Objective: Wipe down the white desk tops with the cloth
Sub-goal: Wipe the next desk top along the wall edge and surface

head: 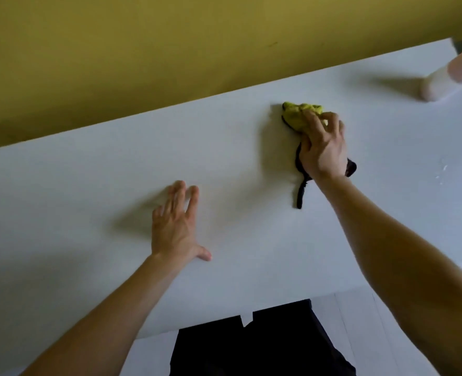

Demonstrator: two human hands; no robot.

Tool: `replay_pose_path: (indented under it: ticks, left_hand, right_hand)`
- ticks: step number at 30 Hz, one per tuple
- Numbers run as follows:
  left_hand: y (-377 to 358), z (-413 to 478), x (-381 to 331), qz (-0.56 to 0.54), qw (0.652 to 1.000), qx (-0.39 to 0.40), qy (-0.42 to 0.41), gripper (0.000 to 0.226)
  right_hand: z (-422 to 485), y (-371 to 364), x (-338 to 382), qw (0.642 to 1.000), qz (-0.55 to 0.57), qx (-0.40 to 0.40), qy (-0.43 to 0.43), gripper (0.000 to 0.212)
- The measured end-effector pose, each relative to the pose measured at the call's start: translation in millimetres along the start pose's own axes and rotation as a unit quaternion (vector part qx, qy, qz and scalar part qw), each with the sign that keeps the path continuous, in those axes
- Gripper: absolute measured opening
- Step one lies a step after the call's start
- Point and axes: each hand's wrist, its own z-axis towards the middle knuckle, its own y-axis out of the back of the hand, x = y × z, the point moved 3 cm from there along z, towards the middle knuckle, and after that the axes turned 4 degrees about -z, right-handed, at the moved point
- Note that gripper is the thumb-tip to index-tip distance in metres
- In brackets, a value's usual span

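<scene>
Pressing our right hand (323, 147) down, we gripped the yellow cloth (296, 115) with bent fingers, near the far edge of the white desk top (89, 185). Our left hand (174, 226) lay flat on the desk top, fingers straight, holding nothing.

Yellow-green cloth (300, 115), white desk (116, 191)
</scene>
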Motion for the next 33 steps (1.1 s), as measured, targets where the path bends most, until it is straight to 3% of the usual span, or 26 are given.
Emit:
replay_pose_path:
  ticks: [2, 4, 7, 10, 12, 15, 18, 21, 23, 24, 26, 28, 30, 33]
  left_hand:
    - [1.4, -1.5, -1.9, 0.008, 1.000, -0.009, 0.000, 0.176]
    - [3.8, -1.3, -0.2, 0.011, 1.000, -0.022, -0.008, 0.176]
    - [4.5, -1.1, 6.8, 0.021, 0.999, -0.038, -0.025, 0.174]
    - [4.3, -1.3, 13.5, 0.017, 0.998, -0.039, -0.039, 0.171]
    - [5.6, -3.5, 18.6, -0.003, 0.998, -0.033, -0.057, 0.163]
    - [-1.8, -18.8, 35.0, -0.062, 0.992, -0.035, -0.103, 0.142]
    - [-25.2, -55.1, 55.0, -0.052, 0.991, -0.054, -0.109, 0.149]
    - [-48.7, -87.0, 71.1, -0.027, 0.995, -0.044, -0.081, 0.162]
    - [-59.4, -95.2, 78.2, -0.017, 0.996, -0.026, -0.081, 0.164]
    - [-63.4, -95.9, 80.4, -0.011, 0.996, -0.016, -0.082, 0.165]
    - [-67.9, -93.1, 81.8, -0.002, 0.997, -0.014, -0.080, 0.167]
    - [-71.2, -90.0, 80.9, 0.005, 0.997, -0.015, -0.072, 0.168]
    - [-74.3, -90.3, 79.7, 0.009, 0.998, -0.012, -0.067, 0.168]
    - [-74.8, -90.6, 79.8, 0.014, 0.998, -0.011, -0.065, 0.167]
  right_hand:
    - [-41.7, -6.0, 35.1, 0.999, 0.037, 0.024, -0.016, 0.062]
    - [-107.8, -6.1, 80.8, 0.993, 0.063, 0.073, 0.066, 0.050]
    - [-169.7, -5.2, 105.5, 0.956, 0.065, 0.152, 0.244, 0.047]
    - [-137.9, 3.4, 80.0, 0.935, 0.072, 0.123, 0.324, 0.047]
    - [-99.0, 13.5, 56.4, 0.965, 0.045, 0.050, 0.253, 0.042]
    - [-75.7, 8.3, 40.4, 1.000, -0.011, -0.006, 0.026, 0.044]
    - [-133.7, -5.7, 88.0, 0.999, 0.023, 0.002, -0.039, 0.052]
    - [-241.7, -10.2, 158.7, 0.987, 0.070, 0.091, 0.114, 0.057]
    - [-294.5, -9.0, 173.9, 0.950, 0.051, 0.161, 0.262, 0.055]
    - [-297.7, -2.3, 169.4, 0.931, 0.045, 0.175, 0.317, 0.054]
    - [-269.9, 7.9, 137.0, 0.929, 0.043, 0.144, 0.337, 0.048]
    - [-226.5, 22.4, 95.1, 0.964, 0.047, 0.074, 0.252, 0.043]
    - [-194.3, 29.7, 56.5, 0.996, 0.003, 0.020, 0.084, 0.044]
    - [-213.1, 6.3, 71.6, 0.996, -0.003, -0.023, -0.084, 0.054]
